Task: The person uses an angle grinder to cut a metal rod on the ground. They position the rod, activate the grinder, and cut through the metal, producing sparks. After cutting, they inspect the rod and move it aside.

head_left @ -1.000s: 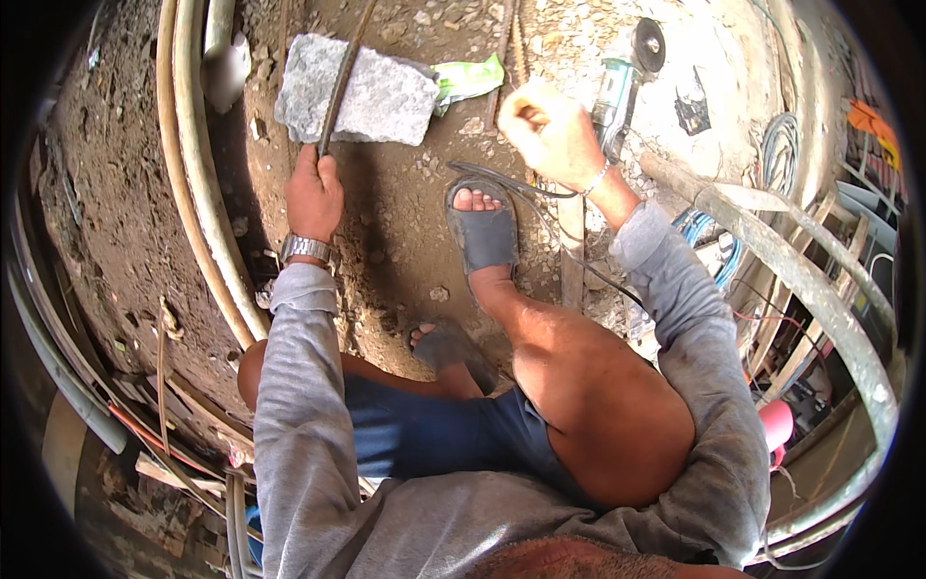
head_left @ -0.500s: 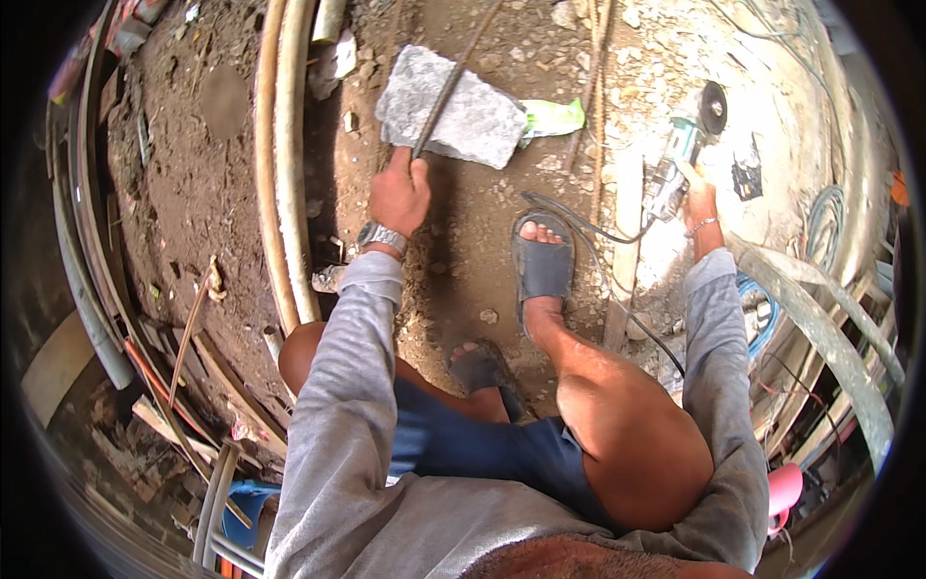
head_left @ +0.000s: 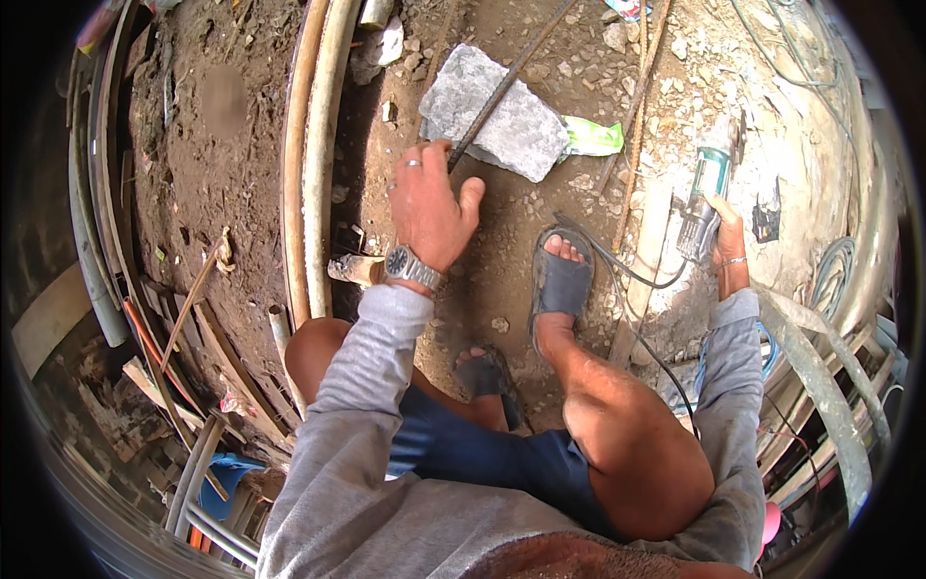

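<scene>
My left hand (head_left: 434, 207), with a ring and a metal watch at its wrist, is open at the near end of a ribbed steel rod (head_left: 502, 89). Its thumb stands apart from the fingers, whose tips are partly hidden. Slantwise, the rod lies across a rough grey stone block (head_left: 532, 140). Off to the right, my right hand (head_left: 727, 232) is closed around the body of a teal and grey angle grinder (head_left: 712, 174). The grinder's disc shows nearly edge-on at the far end, and a black cord trails back from the tool.
Long pale pipes (head_left: 318, 174) lie left of the block. Beside the block is a bright green wrapper (head_left: 593, 137). Rusty rods (head_left: 637, 125) and a wooden plank (head_left: 648, 261) lie between my sandalled foot (head_left: 562, 275) and the grinder. Curved metal tubing (head_left: 820, 367) stands at right.
My left hand has let go of the rod and spread its thumb. The grinder has turned, its disc now nearly edge-on. The whole scene has shifted somewhat to the right in view.
</scene>
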The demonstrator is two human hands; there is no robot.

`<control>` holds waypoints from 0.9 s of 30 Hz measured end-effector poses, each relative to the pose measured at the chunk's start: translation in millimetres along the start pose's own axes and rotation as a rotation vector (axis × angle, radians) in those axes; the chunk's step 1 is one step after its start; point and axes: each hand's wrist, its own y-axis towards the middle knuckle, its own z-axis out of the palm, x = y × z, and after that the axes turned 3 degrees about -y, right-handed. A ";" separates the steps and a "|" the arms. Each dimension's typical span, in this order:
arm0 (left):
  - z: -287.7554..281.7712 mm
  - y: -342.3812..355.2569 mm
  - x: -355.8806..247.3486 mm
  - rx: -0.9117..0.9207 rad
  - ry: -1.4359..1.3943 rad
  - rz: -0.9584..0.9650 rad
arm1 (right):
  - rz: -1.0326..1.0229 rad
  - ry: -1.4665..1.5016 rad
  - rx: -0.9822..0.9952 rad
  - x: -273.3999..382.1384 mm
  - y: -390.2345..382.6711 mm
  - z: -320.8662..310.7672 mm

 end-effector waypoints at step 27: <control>5.5 -23.2 -61.3 0.524 -1.599 -0.529 | 0.040 -0.060 0.559 62.9 -123.8 294.9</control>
